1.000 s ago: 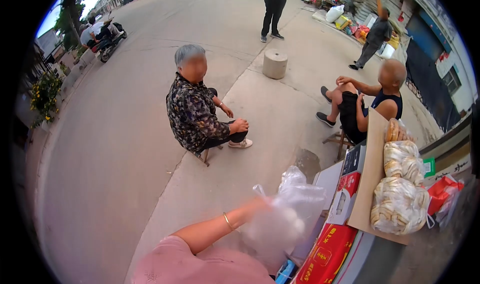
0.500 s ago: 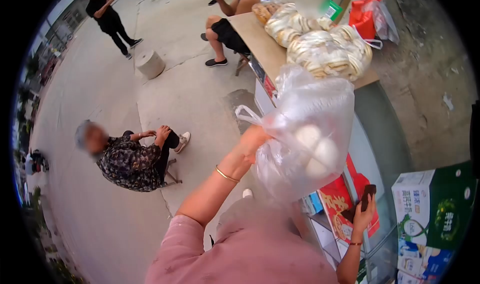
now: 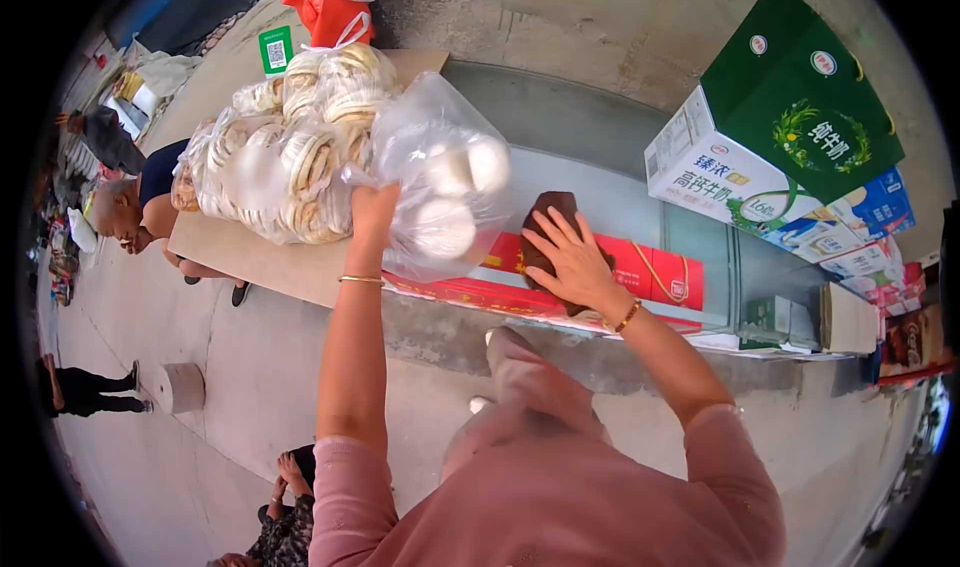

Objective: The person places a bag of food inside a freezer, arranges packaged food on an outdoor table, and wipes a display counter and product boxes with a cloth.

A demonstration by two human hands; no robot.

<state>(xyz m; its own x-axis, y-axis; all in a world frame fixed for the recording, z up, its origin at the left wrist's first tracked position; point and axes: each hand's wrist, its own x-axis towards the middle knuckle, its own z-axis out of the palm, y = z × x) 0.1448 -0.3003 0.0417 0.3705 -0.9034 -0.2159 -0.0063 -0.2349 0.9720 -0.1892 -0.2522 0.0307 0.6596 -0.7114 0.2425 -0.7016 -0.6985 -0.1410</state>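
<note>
— While the left hand [image 3: 372, 213] has its fingers curled together, clamped on the gathered neck of the bag [image 3: 425, 192], what's the right hand [image 3: 575, 269] up to?

— Lying palm down on the brown cloth [image 3: 556, 205] (looks like cloth, anyway), fingers apart, over the glass counter [image 3: 550, 97] by the red box [image 3: 652, 269]. Good spread tbh. I'd press evenly with the whole palm, no fingertip jabbing, since glass is slick and a folded bit could skid.

— And the bag?

— It's beside the flatbreads [image 3: 310, 157], near the board [image 3: 225, 252]. Can't tell if its bottom is resting on anything. Firm grip on the neck, no yanking: that film looks thin and the load sits low.

— Materials?

— Clear crinkly plastic, smooth round white buns [image 3: 443, 229] inside. The flatbreads are coiled and layered, bagged too. Board's flat, tan, stiff-looking. Cloth is dark, matte and rumpled. Red box is glossy with straight edges.
</note>
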